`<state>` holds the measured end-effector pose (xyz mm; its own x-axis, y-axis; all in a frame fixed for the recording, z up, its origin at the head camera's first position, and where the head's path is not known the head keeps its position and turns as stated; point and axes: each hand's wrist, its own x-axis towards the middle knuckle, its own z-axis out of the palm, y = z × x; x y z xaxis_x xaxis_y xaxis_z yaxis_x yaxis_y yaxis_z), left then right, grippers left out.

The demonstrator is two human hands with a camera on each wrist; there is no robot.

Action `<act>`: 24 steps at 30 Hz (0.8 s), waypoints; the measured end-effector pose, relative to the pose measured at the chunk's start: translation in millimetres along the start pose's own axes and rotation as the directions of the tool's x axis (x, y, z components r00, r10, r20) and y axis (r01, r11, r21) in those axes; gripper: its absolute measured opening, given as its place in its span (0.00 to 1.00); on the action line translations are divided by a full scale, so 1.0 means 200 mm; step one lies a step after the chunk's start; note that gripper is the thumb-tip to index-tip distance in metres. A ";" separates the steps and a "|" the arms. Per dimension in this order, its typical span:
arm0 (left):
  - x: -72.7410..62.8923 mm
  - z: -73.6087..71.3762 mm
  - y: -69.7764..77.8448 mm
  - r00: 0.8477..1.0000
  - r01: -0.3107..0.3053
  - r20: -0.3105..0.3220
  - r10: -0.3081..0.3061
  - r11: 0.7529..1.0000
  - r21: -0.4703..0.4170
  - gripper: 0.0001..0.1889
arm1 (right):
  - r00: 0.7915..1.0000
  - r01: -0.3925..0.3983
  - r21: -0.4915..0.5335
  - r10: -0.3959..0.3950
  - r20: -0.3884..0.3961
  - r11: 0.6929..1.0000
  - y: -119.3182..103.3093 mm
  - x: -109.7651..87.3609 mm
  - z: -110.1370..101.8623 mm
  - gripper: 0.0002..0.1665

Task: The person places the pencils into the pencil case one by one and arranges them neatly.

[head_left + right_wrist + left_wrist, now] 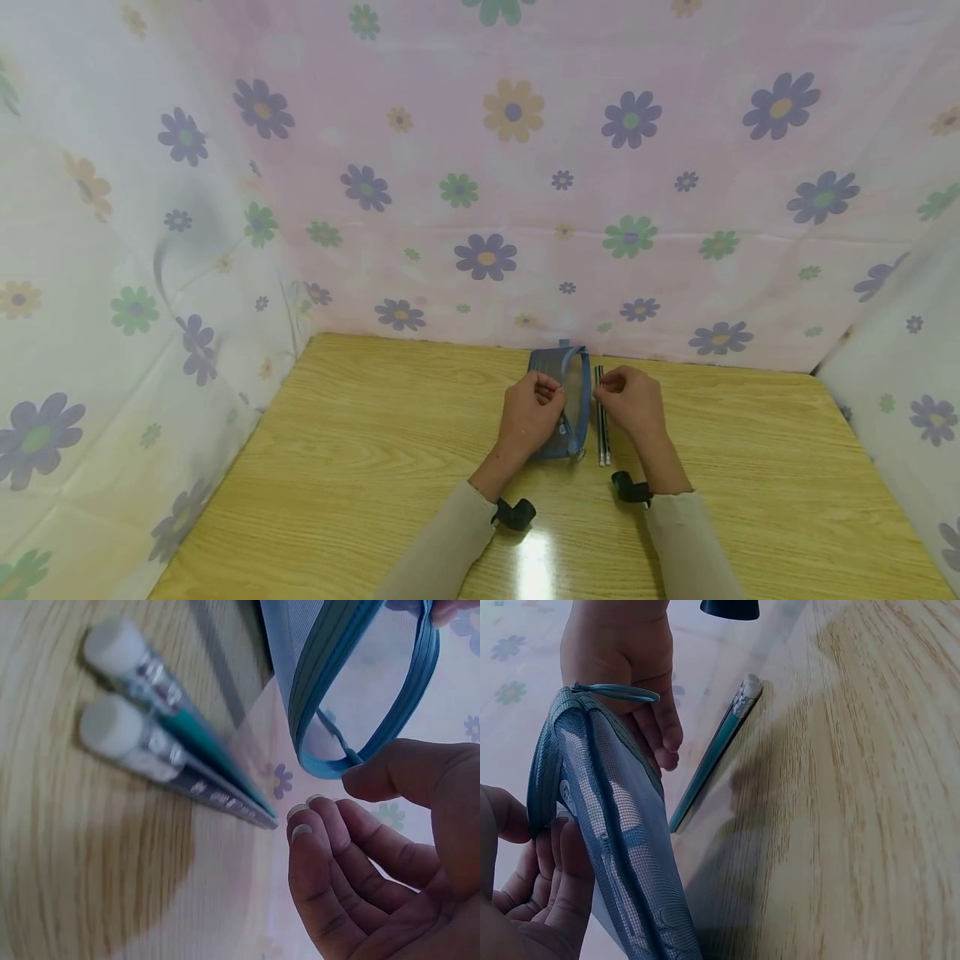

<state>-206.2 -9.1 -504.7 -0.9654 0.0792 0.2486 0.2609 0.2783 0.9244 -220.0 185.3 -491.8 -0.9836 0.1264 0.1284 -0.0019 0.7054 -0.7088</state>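
Observation:
A blue mesh zip pouch (551,446) stands unzipped at the far side of the table, its mouth gaping to the right. My left hand (528,412) pinches the zipper edge of the pouch (641,855) between thumb and fingers. Just right of the pouch lie two pencils side by side, a green pencil (187,735) and a dark pencil (202,787), both with white erasers toward me. Over their far ends hovers my right hand (633,404), thumb and bent fingers apart with nothing between them in the right wrist view.
A wood-grain table (360,458) carries everything. Flower-print cloth (420,167) hangs behind it and along both sides. Black wrist cameras, one on the left wrist (516,514) and one on the right wrist (630,488), project inward over the table.

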 end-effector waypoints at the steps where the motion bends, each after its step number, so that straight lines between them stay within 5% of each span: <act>1: 0.00 0.00 0.00 1.000 0.000 -0.001 0.000 1.000 0.001 0.04 | 1.000 0.002 -0.006 -0.002 -0.002 1.000 0.00 0.00 0.00 0.13; 24: 0.00 0.00 0.00 1.000 0.015 0.008 -0.015 1.000 0.019 0.04 | 0.996 -0.038 -0.074 0.043 0.078 0.997 0.07 0.01 -0.01 0.12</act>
<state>-206.7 -8.5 -504.4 -0.9692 0.0822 0.2321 0.2461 0.2980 0.9223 -221.3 196.1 -500.3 -0.9938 0.1022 0.0430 0.0486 0.7498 -0.6599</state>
